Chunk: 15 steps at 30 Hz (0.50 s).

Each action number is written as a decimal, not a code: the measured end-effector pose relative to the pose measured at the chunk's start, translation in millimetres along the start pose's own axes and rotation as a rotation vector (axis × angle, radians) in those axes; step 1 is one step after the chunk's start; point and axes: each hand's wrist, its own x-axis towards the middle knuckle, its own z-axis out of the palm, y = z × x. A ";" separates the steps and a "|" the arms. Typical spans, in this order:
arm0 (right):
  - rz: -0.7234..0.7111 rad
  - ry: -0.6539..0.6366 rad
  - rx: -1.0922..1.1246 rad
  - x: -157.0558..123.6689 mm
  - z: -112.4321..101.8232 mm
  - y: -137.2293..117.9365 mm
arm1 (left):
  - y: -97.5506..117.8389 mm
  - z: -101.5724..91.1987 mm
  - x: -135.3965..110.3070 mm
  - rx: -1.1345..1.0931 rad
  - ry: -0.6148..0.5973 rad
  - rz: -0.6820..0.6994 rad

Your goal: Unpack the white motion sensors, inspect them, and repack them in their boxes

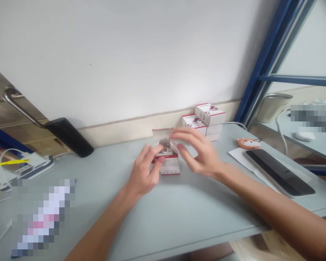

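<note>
Open carton [170,167] on bench [179,214], left of stacked boxes [202,121]. Left hand [144,169] pinching near rim, thumb outside. Right hand [198,154]: fingers curved, well parted, beside raised flap; blurred, can't tell if touching. Best keep left pinch light, walls uncrushed, flaps clear of opening.

No brand, word or number legible anywhere in view. Open white-and-red box [170,166]: fine print across the front panel and a row of small marks near its lower edge, all too small and blurred to resolve. Stacked boxes [209,114]: dark line of print on the top face of the uppermost one, beside a red-and-dark graphic, plus further small marks on its side, characters unreadable; flat item [45,217] at far left pixelated, nothing readable on it.
</note>
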 end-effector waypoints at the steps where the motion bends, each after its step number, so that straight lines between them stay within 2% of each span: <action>1: 0.058 0.080 -0.054 0.6 -2.4 6.6 | 0.3 -0.9 -0.2 0.013 -0.018 -0.013; 3: 0.205 0.163 -0.234 1.4 -8.2 21.4 | 1.5 -2.2 -0.8 0.036 -0.044 -0.032; 4: 0.295 0.142 -0.343 1.4 -10.9 29.1 | 2.4 -2.7 -1.1 0.045 -0.054 -0.041; 6: 0.465 -0.001 -0.542 -0.6 -14.8 43.1 | 4.4 -3.3 -1.3 0.058 -0.069 -0.058; 8: 0.573 -0.183 -0.665 -5.0 -15.9 54.3 | 6.5 -3.2 -1.1 0.064 -0.078 -0.068; 10: 0.624 -0.306 -0.710 -10.4 -14.9 62.6 | 8.2 -2.3 -0.8 0.085 -0.074 -0.074; 12: 0.642 -0.347 -0.702 -14.0 -13.9 68.9 | 9.6 -1.0 -0.5 0.133 -0.035 -0.060; 15: 0.606 -0.248 -0.628 -12.4 -14.2 71.8 | 10.9 0.9 -0.8 0.165 0.015 -0.037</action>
